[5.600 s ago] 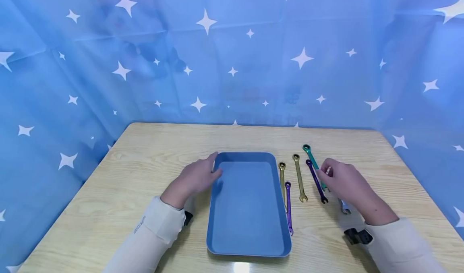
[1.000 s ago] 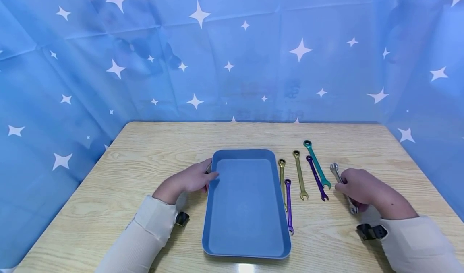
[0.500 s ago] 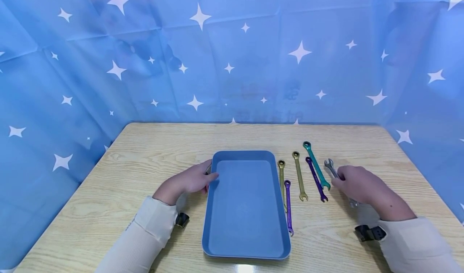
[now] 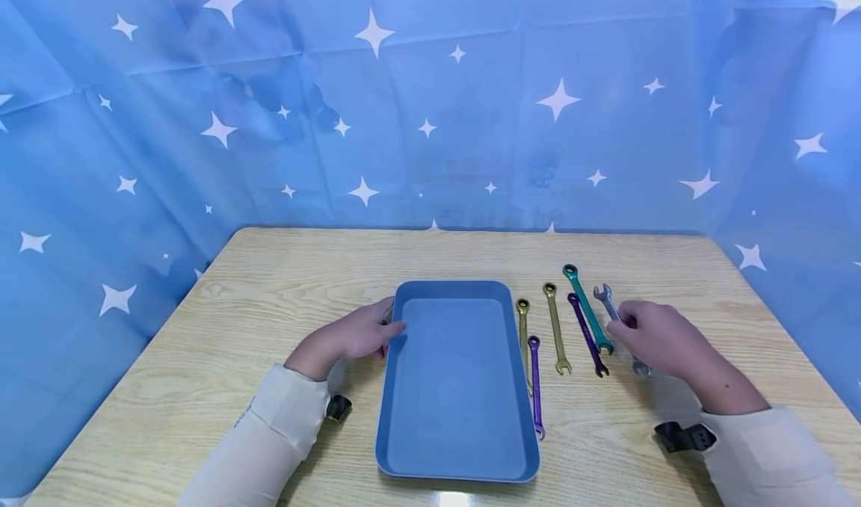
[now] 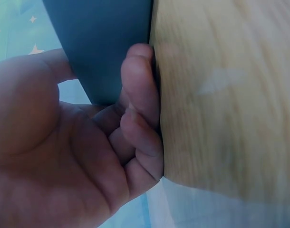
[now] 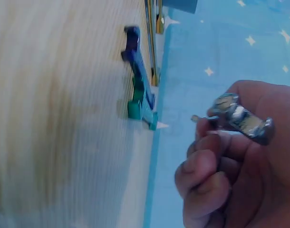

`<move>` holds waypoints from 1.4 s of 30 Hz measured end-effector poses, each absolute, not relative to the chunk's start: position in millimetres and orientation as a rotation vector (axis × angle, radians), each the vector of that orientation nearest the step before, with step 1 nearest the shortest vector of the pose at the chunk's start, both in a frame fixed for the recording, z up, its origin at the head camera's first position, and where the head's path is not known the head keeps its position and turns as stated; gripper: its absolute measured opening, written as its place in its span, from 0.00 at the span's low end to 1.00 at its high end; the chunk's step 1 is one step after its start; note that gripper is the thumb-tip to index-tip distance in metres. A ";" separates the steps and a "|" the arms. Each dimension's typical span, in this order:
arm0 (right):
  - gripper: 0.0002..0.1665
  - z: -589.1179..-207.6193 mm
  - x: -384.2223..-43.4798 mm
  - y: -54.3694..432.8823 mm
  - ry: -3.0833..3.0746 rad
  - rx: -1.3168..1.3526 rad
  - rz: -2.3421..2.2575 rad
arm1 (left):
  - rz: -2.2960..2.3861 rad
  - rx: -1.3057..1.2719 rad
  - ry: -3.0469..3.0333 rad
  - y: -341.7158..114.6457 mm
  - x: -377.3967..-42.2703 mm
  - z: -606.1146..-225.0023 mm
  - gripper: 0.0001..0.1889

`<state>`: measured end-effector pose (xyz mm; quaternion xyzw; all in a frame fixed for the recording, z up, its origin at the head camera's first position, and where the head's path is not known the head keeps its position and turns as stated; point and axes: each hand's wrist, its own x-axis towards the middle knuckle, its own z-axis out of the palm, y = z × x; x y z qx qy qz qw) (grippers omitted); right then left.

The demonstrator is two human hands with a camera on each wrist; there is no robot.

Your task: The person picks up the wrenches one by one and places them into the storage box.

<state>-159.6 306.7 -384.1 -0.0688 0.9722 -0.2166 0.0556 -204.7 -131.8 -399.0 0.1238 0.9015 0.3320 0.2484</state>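
Note:
My left hand (image 4: 351,336) grips the left wall of a blue rectangular tray (image 4: 457,395). In the left wrist view the thumb is behind the tray's wall (image 5: 104,52), with curled fingers along the outside, close to the tabletop. My right hand (image 4: 666,339) holds a silver combination wrench (image 4: 608,303) by its middle. Both ends of that wrench show past the fingers, its far end near the teal ratcheting wrench (image 4: 587,305). Seen from the right wrist, one metal end of the wrench (image 6: 242,118) sticks out beside the curled fingers, raised off the table.
A dark purple wrench (image 4: 587,335) lies partly against the teal one. Left of them is a gold wrench (image 4: 556,327). Beside the tray's right wall lie another gold wrench (image 4: 523,327) and a violet one (image 4: 536,380). A star-patterned blue curtain (image 4: 430,103) hangs behind the wooden table (image 4: 303,260).
My right hand has picked the silver wrench up and carried it slightly left and away from me over the last second. My left hand went from pointing along the rim to gripping it.

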 end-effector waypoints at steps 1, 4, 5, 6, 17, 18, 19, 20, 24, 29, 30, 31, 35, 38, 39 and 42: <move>0.21 -383.9 -159.3 305.7 2.963 -0.211 -0.674 | 0.905 0.336 2.459 -131.6 -204.8 -398.9 0.37; 0.21 -383.4 -159.0 303.9 2.988 -0.205 -0.712 | 0.904 0.339 2.463 -131.2 -205.0 -399.3 0.37; 0.21 -383.2 -158.9 303.3 2.992 -0.200 -0.722 | 0.903 0.343 2.464 -131.2 -204.9 -399.5 0.36; 0.21 -382.8 -158.8 302.9 2.995 -0.194 -0.731 | 0.904 0.347 2.462 -131.2 -204.8 -399.7 0.36; 0.21 -377.8 -155.0 292.5 2.938 -0.216 -0.858 | 0.893 0.363 2.470 -131.7 -204.4 -400.3 0.35; 0.21 -377.6 -154.5 291.2 2.937 -0.225 -0.859 | 0.892 0.365 2.468 -131.8 -204.4 -400.2 0.35; 0.21 -377.6 -154.0 290.1 2.938 -0.231 -0.859 | 0.895 0.367 2.466 -131.7 -204.4 -400.2 0.35; 0.21 -377.3 -153.5 288.9 2.942 -0.235 -0.860 | 0.893 0.367 2.464 -131.7 -204.4 -400.3 0.35; 0.20 -376.6 -152.1 285.1 2.959 -0.257 -0.861 | 0.891 0.365 2.464 -131.9 -204.4 -400.7 0.35; 0.19 -374.3 -149.2 279.3 2.949 -0.307 -0.885 | 0.890 0.368 2.467 -132.1 -204.6 -400.8 0.35; 0.18 -373.6 -148.6 278.0 2.943 -0.313 -0.894 | 0.890 0.367 2.469 -132.0 -204.8 -400.8 0.35; 0.18 -373.0 -147.9 276.5 2.938 -0.317 -0.903 | 0.890 0.365 2.469 -132.0 -204.8 -400.7 0.35; 0.17 -370.4 -145.3 270.6 2.915 -0.337 -0.931 | 0.894 0.362 2.468 -132.0 -204.7 -400.3 0.35; 0.16 -369.8 -143.6 267.2 2.900 -0.357 -0.935 | 0.893 0.364 2.466 -131.9 -205.0 -400.8 0.35; 0.16 -369.9 -143.2 266.5 2.896 -0.361 -0.933 | 0.894 0.362 2.465 -131.8 -205.1 -401.0 0.35; 0.16 -370.8 -142.6 265.5 2.887 -0.361 -0.935 | 0.899 0.360 2.466 -131.6 -205.7 -401.7 0.35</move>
